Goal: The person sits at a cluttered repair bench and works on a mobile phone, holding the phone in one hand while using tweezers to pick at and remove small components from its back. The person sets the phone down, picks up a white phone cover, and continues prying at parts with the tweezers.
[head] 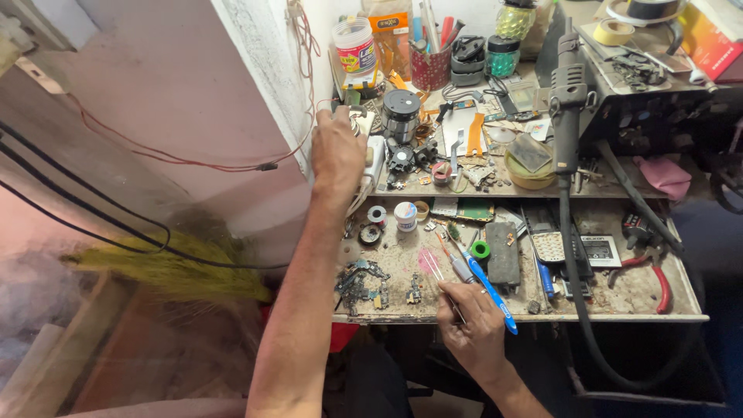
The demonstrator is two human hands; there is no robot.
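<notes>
While the right hand [470, 329] rests at the near edge of the cluttered, stained table [619, 298], it is closed in a pinch around a pair of thin metal tweezers [443, 280] and a blue-barrelled pen-shaped tool [487, 288], both pointing toward 11 o'clock. Judged by build, the tweezers are light, stiff and springy, with fine tips easily bent; they are best held mid-shank, as now. Just to 9 o'clock of this hand lies a small bare circuit board [415, 291], light, rigid and fragile, best taken by its edges. Further to 9 o'clock sits a heap of dark board fragments [361, 285]. At 12 o'clock, the left hand [337, 152] reaches to the raised shelf [433, 188], fingers curled on a white object; the grip itself is hidden behind the hand. What the tweezer tips hold, if anything, cannot be made out.
</notes>
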